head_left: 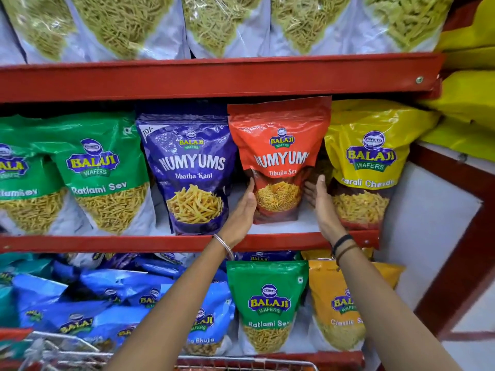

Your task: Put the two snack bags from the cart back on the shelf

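A red Numyums snack bag stands upright on the middle shelf, between a purple Numyums bag and a yellow Balaji bag. My left hand rests against the red bag's lower left edge, with the thumb lying over its front. My right hand is flat and open beside the bag's lower right edge, palm turned towards it, fingertips just at or short of the bag. The wire rim of the cart shows at the bottom; what lies inside it is out of view.
Green Ratlami Sev bags fill the shelf's left part. The red shelf above hangs just over the red bag's top. Below are blue bags, a green bag and an orange bag. A red-framed white panel closes the right.
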The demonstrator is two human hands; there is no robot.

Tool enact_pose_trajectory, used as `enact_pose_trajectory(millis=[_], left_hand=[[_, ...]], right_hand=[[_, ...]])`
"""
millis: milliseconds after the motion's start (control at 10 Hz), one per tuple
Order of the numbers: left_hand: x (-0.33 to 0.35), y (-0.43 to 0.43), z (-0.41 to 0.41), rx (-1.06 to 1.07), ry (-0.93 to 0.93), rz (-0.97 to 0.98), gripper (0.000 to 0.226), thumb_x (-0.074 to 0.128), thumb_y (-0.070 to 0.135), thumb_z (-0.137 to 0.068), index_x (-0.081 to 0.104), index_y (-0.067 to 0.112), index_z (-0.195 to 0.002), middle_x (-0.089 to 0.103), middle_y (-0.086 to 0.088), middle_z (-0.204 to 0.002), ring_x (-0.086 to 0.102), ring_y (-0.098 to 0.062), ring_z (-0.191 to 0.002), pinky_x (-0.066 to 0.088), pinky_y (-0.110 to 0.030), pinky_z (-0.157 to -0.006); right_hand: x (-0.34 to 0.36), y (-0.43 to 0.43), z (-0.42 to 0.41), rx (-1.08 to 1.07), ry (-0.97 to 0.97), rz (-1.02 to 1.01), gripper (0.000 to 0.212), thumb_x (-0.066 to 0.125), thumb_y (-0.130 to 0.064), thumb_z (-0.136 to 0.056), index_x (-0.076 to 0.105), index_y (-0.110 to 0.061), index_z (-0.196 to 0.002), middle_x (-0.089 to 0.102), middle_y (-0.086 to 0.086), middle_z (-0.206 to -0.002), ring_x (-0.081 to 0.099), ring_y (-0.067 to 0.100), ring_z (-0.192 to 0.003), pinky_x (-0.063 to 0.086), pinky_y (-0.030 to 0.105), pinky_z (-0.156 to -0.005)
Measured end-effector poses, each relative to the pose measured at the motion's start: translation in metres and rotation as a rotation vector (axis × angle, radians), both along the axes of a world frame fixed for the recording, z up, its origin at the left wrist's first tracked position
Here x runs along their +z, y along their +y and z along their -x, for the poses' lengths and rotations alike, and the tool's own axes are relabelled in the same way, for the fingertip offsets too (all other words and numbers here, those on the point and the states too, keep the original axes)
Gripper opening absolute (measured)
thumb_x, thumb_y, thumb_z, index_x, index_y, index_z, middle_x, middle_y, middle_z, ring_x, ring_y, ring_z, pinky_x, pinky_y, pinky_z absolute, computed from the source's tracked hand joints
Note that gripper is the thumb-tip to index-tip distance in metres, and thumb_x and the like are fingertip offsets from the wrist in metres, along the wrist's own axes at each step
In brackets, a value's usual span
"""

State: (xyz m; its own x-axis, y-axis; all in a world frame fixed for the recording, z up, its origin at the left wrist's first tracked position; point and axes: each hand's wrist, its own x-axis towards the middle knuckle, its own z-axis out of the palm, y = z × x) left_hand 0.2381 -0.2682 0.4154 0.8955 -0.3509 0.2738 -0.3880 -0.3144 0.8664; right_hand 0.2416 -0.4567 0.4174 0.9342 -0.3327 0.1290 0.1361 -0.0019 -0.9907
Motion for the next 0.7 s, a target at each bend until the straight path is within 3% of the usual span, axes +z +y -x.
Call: enact_pose_trajectory(millis=[100, 200, 400, 500, 600, 700], left_hand=[[-0.002, 0.004, -0.001, -0.004, 0.030, -0.029, 0.086, -0.001, 0.087, -0.058, 0.004, 0.053, -0.137, 0.015, 0.007, -0.156, 0.013, -0.010, -0.142, 0.017, -0.043, -0.118], [0.002, 0.010, 0.007, -0.019, 0.059, -0.041, 0.083, 0.000, 0.088, -0.058, 0.007, 0.058, -0.135, 0.010, 0.007, -0.158, 0.009, -0.012, -0.144, 0.015, -0.047, -0.119], [0.003, 0.018, 0.026, -0.016, 0.107, -0.018, 0.100, -0.001, 0.092, -0.047, 0.016, 0.051, -0.137, 0.011, 0.004, -0.158, 0.009, -0.017, -0.145, 0.018, -0.051, -0.117], [0.006, 0.017, 0.034, -0.014, 0.121, -0.001, 0.101, 0.001, 0.093, -0.048, 0.017, 0.050, -0.137, 0.012, 0.006, -0.158, 0.011, -0.018, -0.145, 0.018, -0.053, -0.117], [0.011, 0.019, 0.045, -0.002, 0.101, 0.000, 0.107, 0.002, 0.093, -0.046, 0.017, 0.044, -0.140, 0.017, 0.005, -0.157, 0.016, -0.019, -0.143, 0.019, -0.041, -0.113], [0.013, 0.027, 0.055, 0.042, 0.048, 0.123, 0.109, 0.006, 0.093, -0.048, 0.023, 0.038, -0.140, 0.033, 0.002, -0.151, 0.030, -0.011, -0.136, 0.022, -0.026, -0.104]], right_hand=[[-0.001, -0.003, 0.010, -0.003, -0.010, 0.009, 0.065, 0.016, -0.051, -0.093, 0.045, -0.007, -0.131, 0.046, 0.011, -0.141, 0.046, 0.024, -0.127, 0.033, 0.033, -0.104], [-0.005, -0.007, 0.024, -0.019, -0.007, 0.045, 0.067, 0.015, -0.051, -0.093, 0.049, -0.006, -0.128, 0.052, 0.013, -0.136, 0.050, 0.025, -0.122, 0.036, 0.031, -0.098], [-0.003, -0.013, 0.048, -0.005, -0.021, 0.079, 0.069, 0.017, -0.053, -0.092, 0.058, -0.004, -0.118, 0.063, 0.012, -0.111, 0.059, 0.024, -0.104, 0.046, 0.035, -0.094], [-0.002, -0.010, 0.052, 0.007, -0.016, 0.072, 0.070, 0.018, -0.054, -0.092, 0.056, -0.003, -0.120, 0.061, 0.017, -0.119, 0.058, 0.026, -0.111, 0.045, 0.035, -0.097], [0.002, -0.002, 0.062, 0.033, -0.002, 0.053, 0.067, 0.018, -0.053, -0.092, 0.047, -0.004, -0.129, 0.049, 0.016, -0.138, 0.049, 0.025, -0.124, 0.038, 0.034, -0.103], [-0.014, 0.007, 0.085, 0.057, -0.024, 0.010, 0.061, 0.023, -0.047, -0.094, 0.042, -0.004, -0.132, 0.045, 0.013, -0.142, 0.044, 0.022, -0.128, 0.033, 0.033, -0.107]])
